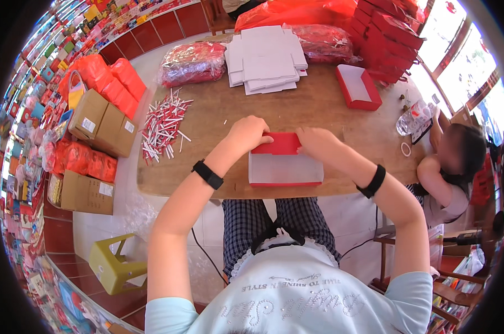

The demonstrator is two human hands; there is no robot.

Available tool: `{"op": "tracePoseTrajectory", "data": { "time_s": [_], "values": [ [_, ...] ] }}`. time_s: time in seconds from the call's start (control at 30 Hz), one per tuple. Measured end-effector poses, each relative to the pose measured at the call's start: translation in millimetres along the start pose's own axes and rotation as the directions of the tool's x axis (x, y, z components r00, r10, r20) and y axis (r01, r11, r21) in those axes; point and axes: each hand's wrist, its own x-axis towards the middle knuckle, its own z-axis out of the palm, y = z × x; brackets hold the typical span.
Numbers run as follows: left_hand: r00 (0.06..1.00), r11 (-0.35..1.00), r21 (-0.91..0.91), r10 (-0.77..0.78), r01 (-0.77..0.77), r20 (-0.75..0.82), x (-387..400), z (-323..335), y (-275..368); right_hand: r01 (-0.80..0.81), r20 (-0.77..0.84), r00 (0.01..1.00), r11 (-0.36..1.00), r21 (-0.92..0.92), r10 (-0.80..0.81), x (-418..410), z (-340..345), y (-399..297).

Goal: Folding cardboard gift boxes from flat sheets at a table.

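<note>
Before me at the table's near edge is a red cardboard box with a pale inside, partly folded up. Its far red panel stands raised between my hands. My left hand grips that panel at its left end, thumb pressed along the top. At the right end, the fingers of my right hand hold the same panel near the corner. Some fingertips of both hands are hidden behind the cardboard.
Loose red and white strips lie left on the wooden table. Flat white cardboard blanks are stacked at the back, beside plastic-wrapped bundles. At right are a finished-looking red box, a plastic bottle and a seated person.
</note>
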Motion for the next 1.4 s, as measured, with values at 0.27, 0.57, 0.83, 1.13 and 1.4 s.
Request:
{"op": "tracePoseTrajectory", "data": {
  "time_s": [0.27, 0.57, 0.83, 1.13, 1.4],
  "values": [
    [0.998, 0.991, 0.121, -0.056, 0.051, 0.035, 10.7, -3.1, 12.5, -0.023, 0.156, 0.986, 0.897, 0.442, -0.052, 38.4, -2.2, 31.5],
    [0.993, 0.998, -0.027, 0.055, -0.052, 0.104, 23.3, 14.2, 6.6, 0.048, 0.102, 0.992, 0.964, 0.260, -0.077, 41.0, -1.2, 17.7],
    [0.977, 0.994, -0.063, 0.095, -0.084, 0.190, 23.2, 16.3, 14.6, 0.058, 0.074, 0.994, 0.954, 0.293, -0.083, 29.6, -3.8, 12.8],
    [0.983, 0.980, 0.115, 0.152, -0.164, 0.103, 29.8, 17.2, 21.1, 0.065, 0.072, 0.994, 0.960, 0.273, -0.088, 26.6, -2.9, 25.9],
    [0.982, 0.970, 0.177, 0.150, -0.168, 0.111, 31.2, 16.1, 24.2, 0.081, 0.041, 0.995, 0.977, 0.199, -0.091, 27.5, -3.5, 22.8]
  ]
}}
